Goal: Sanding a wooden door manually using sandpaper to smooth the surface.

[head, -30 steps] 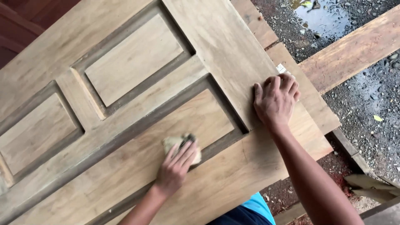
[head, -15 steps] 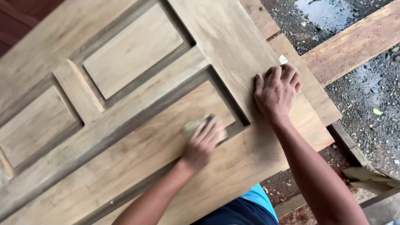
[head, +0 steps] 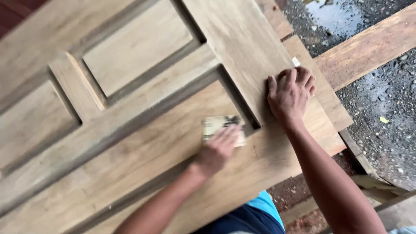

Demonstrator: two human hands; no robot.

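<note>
While the left hand (head: 216, 149) presses a small folded pad of pale tan sandpaper (head: 220, 126) flat against the wood, the sheet sits at the corner of the long lower recessed panel of the bare brown wooden panelled door (head: 130, 130), right beside the dark moulded groove (head: 240, 102) that frames that panel. The fingers of this hand lie together, extended over the paper and holding it down rather than pinching it. The hand is blurred, so the exact grip on the paper's near edge cannot be told. The right hand (head: 289, 96) rests palm down on the door's wide outer frame board, fingers slightly spread and curled over its far edge, holding nothing.

Several risks follow from this position. With the paper so close to the groove, a stroke carried too far could likely run over the moulding and round off its crisp edge, or catch the paper's corner and tear it. Rubbing across the grain there would probably leave visible scratches. The door overhangs the rough wooden planks (head: 368, 47) supporting it above the wet gravel ground (head: 385, 117); if the right hand eased its weight, hard strokes might shift the door. Fingertips sliding past the paper onto raw wood could pick up splinters.
</note>
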